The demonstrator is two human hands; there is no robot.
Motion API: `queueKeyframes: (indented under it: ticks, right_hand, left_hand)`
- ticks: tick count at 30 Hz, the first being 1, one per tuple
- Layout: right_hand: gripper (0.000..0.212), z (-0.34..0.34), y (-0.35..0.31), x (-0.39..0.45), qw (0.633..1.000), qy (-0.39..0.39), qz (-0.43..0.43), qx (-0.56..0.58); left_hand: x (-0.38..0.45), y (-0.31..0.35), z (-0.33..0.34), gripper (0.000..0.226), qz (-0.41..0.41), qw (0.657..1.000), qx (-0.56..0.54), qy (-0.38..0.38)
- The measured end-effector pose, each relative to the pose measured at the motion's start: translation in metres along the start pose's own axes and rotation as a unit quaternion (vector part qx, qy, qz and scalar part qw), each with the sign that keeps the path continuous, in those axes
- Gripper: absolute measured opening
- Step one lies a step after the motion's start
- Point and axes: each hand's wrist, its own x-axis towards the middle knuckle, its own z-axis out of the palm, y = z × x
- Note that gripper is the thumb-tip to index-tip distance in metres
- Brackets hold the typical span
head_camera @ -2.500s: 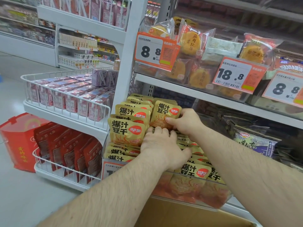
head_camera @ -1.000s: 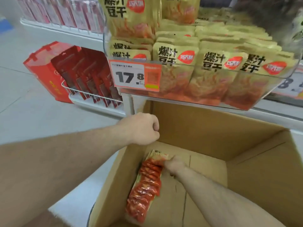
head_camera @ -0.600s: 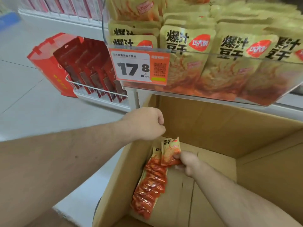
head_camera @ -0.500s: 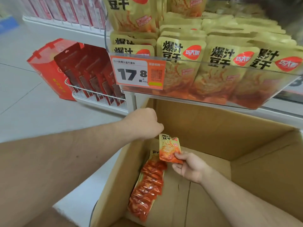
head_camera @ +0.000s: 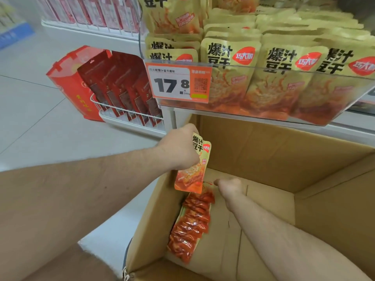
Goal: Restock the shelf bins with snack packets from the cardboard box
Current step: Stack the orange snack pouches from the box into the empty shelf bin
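My left hand grips a yellow-and-orange snack packet above the near left corner of the open cardboard box. Reaching down inside the box, my right hand has its fingertips at the top end of a row of several red-orange packets lying along the box's left wall. Whether it grips one is hidden. Above the box, the clear shelf bin is packed with the same yellow packets.
An orange 17.8 price tag hangs on the bin's left front. To the left, a white wire basket holds dark red packets, with a red carton beside it on the pale floor. The box bottom to the right is bare cardboard.
My right hand lifted one packet from the box row; that packet is now in my left hand. The right hand has gone back down to the row.
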Motion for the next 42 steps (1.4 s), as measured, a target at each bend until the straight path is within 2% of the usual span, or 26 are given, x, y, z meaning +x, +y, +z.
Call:
queueKeyframes:
  ticks: [4,7,10,13,15,20,23,28,30,34,36,39,42]
  right_hand:
    - [0.038,0.034,0.008,0.018,0.971,-0.019,-0.008,-0.238]
    - [0.030,0.046,0.013,0.031,0.959,-0.038,0.010,-0.280]
    - [0.021,0.040,0.014,0.034,0.966,-0.039,0.017,-0.255]
    - [0.004,0.013,0.015,0.033,0.988,-0.082,0.035,-0.124]
    - [0.007,-0.019,0.011,0.015,0.992,-0.112,0.033,-0.051]
    - [0.011,-0.102,-0.012,-0.056,0.980,-0.161,-0.052,0.105]
    - [0.008,-0.138,-0.027,-0.108,0.963,-0.195,-0.109,0.152]
    - [0.008,-0.169,-0.048,-0.183,0.945,-0.205,-0.185,0.175]
    - [0.005,-0.176,-0.053,-0.200,0.948,-0.174,-0.211,0.164]
    - [0.005,-0.187,-0.057,-0.218,0.954,-0.087,-0.253,0.136]
    - [0.008,-0.189,-0.057,-0.225,0.954,-0.067,-0.265,0.125]
    - [0.010,-0.189,-0.060,-0.231,0.954,-0.040,-0.282,0.097]
    - [0.027,-0.194,-0.071,-0.234,0.948,-0.040,-0.306,0.082]
  left_hand:
    - [0.008,-0.005,0.000,0.053,0.012,1.000,0.023,-0.003]
    - [0.013,-0.008,0.003,0.050,0.019,0.998,0.051,-0.005]
    - [0.016,-0.009,0.004,0.048,0.022,0.998,0.063,-0.012]
    - [0.016,-0.007,0.002,0.051,0.013,0.999,0.042,-0.023]
    - [0.012,-0.006,0.000,0.055,0.005,0.999,0.013,-0.031]
    - [-0.003,0.003,-0.010,0.061,-0.014,0.998,-0.055,-0.042]
    - [-0.018,0.012,-0.019,0.065,-0.023,0.993,-0.098,-0.057]
    - [-0.051,0.049,-0.033,0.059,0.023,0.973,-0.207,-0.096]
    - [-0.063,0.066,-0.035,0.055,0.053,0.959,-0.253,-0.112]
    - [-0.080,0.090,-0.035,0.066,0.086,0.927,-0.338,-0.140]
    - [-0.085,0.095,-0.029,0.061,0.094,0.915,-0.369,-0.133]
    - [-0.087,0.096,-0.022,0.060,0.106,0.917,-0.372,-0.100]
    - [-0.084,0.094,-0.027,0.062,0.125,0.917,-0.368,-0.087]
